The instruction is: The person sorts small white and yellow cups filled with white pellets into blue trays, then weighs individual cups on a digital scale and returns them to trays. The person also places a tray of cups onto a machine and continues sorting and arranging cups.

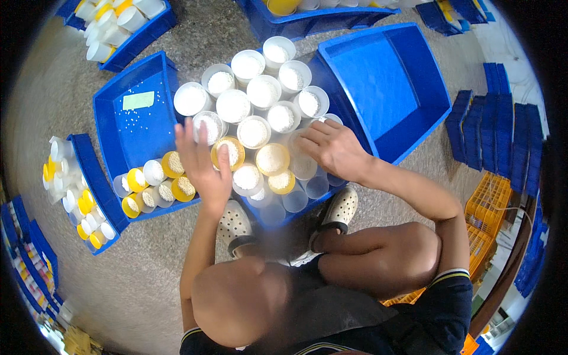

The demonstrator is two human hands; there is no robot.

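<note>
Rows of translucent white cups [253, 131] filled with white pellets stand together before me, with a few yellow cups [273, 160] among them. At the near edge of the group are clear cups [294, 200] that look unfilled. My left hand [204, 163] is open, fingers apart, over the group's left edge beside a yellow cup. On the right side, my right hand [336, 149] bends down over the cups with its fingers curled together at a cup rim. What those fingertips hold, if anything, is hidden.
To the left, a blue bin [133, 127] has scattered pellets, a pale green label and cups lying on their sides along its near end. A large blue bin [381, 77] stands at the right. More cup-filled bins [133, 44] lie around, and orange crates [488, 198] sit far right. My clogs [340, 210] are close to the cups.
</note>
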